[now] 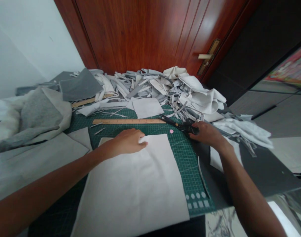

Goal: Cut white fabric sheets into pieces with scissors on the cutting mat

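Observation:
My left hand (129, 141) pinches the far edge of a large white fabric piece (137, 187), thumb beneath and fingers pressed together. This fabric lies over a green cutting mat (187, 174) and reaches down to the near edge. At the mat's right side, my right hand (206, 133) is closed round the handles of black scissors (176, 124). Their blades point left, and the tip lies over the right end of a wooden ruler (128, 121). Between the scissors and the white fabric sits a small pink piece (171, 131).
Grey and white scraps (140, 85) are heaped along the back, against a wooden door (140, 33). More fabric (39, 115) is bunched at the left. A small white square (147, 107) lies behind the ruler. Further scraps (246, 131) lie on the dark table (266, 171) at right.

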Motion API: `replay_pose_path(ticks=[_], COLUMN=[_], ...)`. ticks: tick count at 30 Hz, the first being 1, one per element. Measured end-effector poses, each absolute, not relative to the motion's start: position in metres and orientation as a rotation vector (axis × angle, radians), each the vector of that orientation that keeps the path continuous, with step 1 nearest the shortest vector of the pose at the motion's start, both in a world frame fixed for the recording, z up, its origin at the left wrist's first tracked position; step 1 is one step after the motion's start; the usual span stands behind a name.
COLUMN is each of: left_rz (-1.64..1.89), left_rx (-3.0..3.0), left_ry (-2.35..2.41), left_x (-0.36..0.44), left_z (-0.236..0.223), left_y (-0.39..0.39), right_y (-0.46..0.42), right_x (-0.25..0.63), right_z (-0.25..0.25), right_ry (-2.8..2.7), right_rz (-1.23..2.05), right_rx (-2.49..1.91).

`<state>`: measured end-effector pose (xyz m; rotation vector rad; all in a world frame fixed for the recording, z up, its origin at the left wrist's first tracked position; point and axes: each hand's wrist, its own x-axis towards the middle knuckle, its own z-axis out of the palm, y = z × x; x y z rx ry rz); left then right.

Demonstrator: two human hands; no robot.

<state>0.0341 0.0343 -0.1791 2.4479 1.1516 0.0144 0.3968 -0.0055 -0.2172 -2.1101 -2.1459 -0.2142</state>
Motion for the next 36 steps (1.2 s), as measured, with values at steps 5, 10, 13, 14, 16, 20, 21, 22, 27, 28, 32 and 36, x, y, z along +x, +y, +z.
replay_pose_path(ticks=[5,10,13,14,16,20,21,22,27,28,32,36], left_rz=[0.379,0.618,0.644,0.627,0.594,0.604,0.598,0.59,0.634,0.661,0.799,0.9], left_rx=[2.22,2.002,1.972,1.975,1.976,1.971,1.975,1.982,1.975,1.961,1.943,1.935], left_ry=[0.681,0.827,0.847,0.851,0.837,0.76,0.756,0.758,0.808,0.815,0.828,0.815], left_x=[0.042,0.04,0.04,0.04,0.04,0.038,0.037,0.036,0.033,0.033,0.033,0.034], left_z=[-0.194,-0.217,-0.217,-0.215,-0.211,-0.207,-0.208,-0.208,-0.211,-0.212,-0.214,-0.219], left_y=[0.04,0.04,0.038,0.038,0.038,0.039,0.039,0.039,0.037,0.037,0.036,0.037], right_y=[-0.012,-0.01,-0.005,-0.003,-0.001,0.001,0.001,0.001,0.004,0.004,0.004,0.003], right_x=[0.384,0.385,0.381,0.378,0.371,0.359,0.356,0.354,0.344,0.342,0.337,0.337], right_z=[-0.199,-0.198,-0.203,-0.205,-0.208,-0.211,-0.211,-0.212,-0.217,-0.217,-0.216,-0.215], right_ry=[-2.062,-2.108,-2.065,-2.058,-2.039,-2.042,-2.069,-2.103,-2.232,-2.248,-2.309,-2.348], right_rz=[-0.275,-0.355,-0.327,-0.274,-0.133,-0.042,-0.075,-0.11,-0.207,-0.218,-0.212,-0.215], right_rx=[-2.21,-2.139,-2.101,-2.071,-1.963,-1.722,-1.698,-1.681,-1.604,-1.585,-1.517,-1.488])
